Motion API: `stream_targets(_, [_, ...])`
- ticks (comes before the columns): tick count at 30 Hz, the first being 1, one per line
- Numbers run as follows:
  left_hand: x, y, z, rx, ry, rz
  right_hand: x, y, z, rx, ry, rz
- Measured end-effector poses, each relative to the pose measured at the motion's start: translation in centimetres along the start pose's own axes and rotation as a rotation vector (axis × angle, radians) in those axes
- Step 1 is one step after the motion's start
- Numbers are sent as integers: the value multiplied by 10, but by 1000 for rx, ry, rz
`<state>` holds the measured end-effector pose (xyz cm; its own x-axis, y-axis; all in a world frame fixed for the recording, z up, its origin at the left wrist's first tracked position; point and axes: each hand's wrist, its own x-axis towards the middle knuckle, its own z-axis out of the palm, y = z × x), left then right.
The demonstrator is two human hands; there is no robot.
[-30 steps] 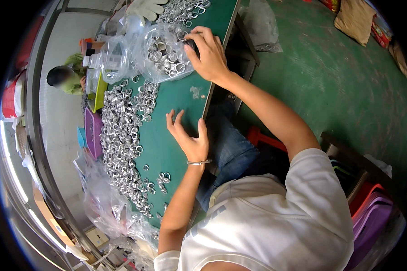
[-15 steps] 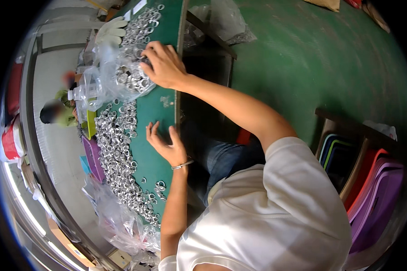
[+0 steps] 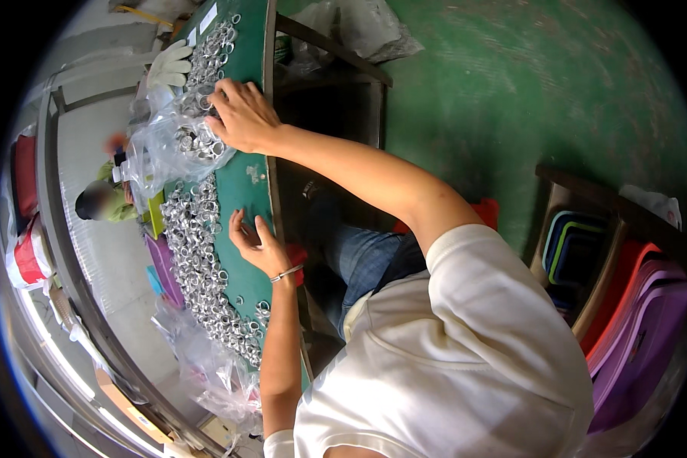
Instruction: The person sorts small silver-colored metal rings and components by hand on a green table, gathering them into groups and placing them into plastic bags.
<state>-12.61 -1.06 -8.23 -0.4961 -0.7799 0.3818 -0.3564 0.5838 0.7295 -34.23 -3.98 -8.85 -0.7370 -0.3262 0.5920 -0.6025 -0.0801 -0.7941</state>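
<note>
My right hand (image 3: 240, 114) reaches far across the green table (image 3: 240, 195), palm down, fingers curled into a heap of small metal rings (image 3: 195, 141) at the mouth of a clear plastic bag (image 3: 156, 149). Its fingertips are hidden among the rings. My left hand (image 3: 256, 244), with a thin bracelet on the wrist, lies flat on the bare green surface with fingers spread, holding nothing. A long band of metal rings (image 3: 202, 259) lies just beyond its fingertips.
White gloves (image 3: 168, 67) lie at the table's far end. Another person (image 3: 99, 200) sits across the table. Crumpled plastic bags (image 3: 206, 366) hang off the near end. Stacked coloured trays (image 3: 633, 305) stand behind me on the green floor.
My view has swung, so the table sits further left. My right hand stays at the bag of rings, and my left hand stays flat on the table.
</note>
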Motion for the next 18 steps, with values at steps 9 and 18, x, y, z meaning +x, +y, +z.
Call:
stream_targets(9, [-3, 7, -5, 37, 40, 151, 7, -9, -1, -66, 23, -58])
stream_targets(18, [-71, 14, -109, 335, -4, -211, -14, -90, -10, 94, 71, -356])
